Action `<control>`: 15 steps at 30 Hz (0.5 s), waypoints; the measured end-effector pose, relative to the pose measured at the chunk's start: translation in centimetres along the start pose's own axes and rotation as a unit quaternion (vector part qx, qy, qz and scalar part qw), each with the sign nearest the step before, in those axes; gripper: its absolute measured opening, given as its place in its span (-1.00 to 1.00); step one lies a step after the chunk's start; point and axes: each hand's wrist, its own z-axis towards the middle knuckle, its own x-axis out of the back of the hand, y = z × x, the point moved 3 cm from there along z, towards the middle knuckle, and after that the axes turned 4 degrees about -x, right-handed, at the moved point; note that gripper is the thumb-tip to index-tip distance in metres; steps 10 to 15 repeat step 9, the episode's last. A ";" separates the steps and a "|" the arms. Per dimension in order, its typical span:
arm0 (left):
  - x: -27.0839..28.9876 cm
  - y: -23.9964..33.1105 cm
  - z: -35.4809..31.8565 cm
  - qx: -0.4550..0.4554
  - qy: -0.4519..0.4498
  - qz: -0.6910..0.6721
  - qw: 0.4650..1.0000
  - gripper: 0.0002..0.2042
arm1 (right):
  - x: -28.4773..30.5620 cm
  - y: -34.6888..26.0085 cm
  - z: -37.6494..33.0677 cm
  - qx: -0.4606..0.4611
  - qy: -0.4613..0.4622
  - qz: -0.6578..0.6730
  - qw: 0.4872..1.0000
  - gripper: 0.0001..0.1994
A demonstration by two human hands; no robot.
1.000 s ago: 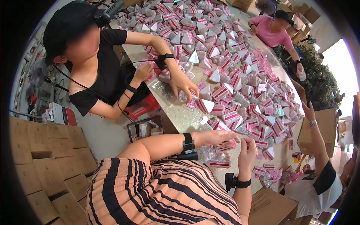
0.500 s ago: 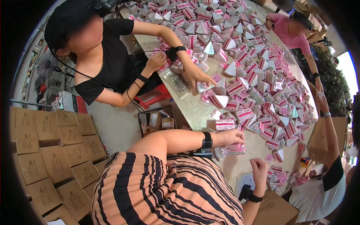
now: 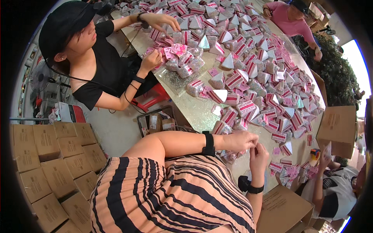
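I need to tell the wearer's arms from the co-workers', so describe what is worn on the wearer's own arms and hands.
Both forearms are bare, with no sleeves reaching them and no gloves. The left hand has a wide black band at the wrist. The right hand has a black wristband carrying a small black block, like a watch.

The left forearm ran bare from the lower middle of the frame toward the centre right, nearly level, with a black band around the wrist. The left hand (image 3: 241, 140) lay palm down at the centre right, its fingers curled loosely and its fingertips turned toward the other hand. The right forearm rose steeply from the lower right of the frame, a black band with a dark square face around its wrist. The right hand (image 3: 258, 153) stood upright just below and to the right of the left one, fingers bent inward, the two hands touching at the fingertips.
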 end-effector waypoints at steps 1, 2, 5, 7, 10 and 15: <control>-0.2 -0.4 -0.1 0.095 -0.006 -0.043 0.994 -0.89 | -0.2 -0.1 0.0 -0.003 0.001 0.000 1.000 -0.94; -0.7 -1.1 -0.2 0.063 0.027 -0.072 0.995 -0.88 | -0.3 -0.2 -0.1 0.010 0.013 -0.012 1.000 -0.95; -0.8 -1.7 0.4 0.052 0.028 -0.040 0.997 -0.87 | -0.3 0.4 -0.3 -0.007 0.028 -0.006 1.000 -0.97; -1.1 -2.2 0.7 0.085 0.024 -0.087 0.992 -0.88 | 0.1 0.9 -0.6 -0.011 0.060 0.059 0.996 -0.97; -1.3 -2.7 0.8 0.103 -0.003 -0.093 0.990 -0.90 | 0.5 1.7 -0.5 -0.033 0.061 0.050 0.996 -0.96; -1.3 -2.7 0.8 0.103 -0.003 -0.093 0.990 -0.90 | 0.5 1.7 -0.5 -0.033 0.061 0.050 0.996 -0.96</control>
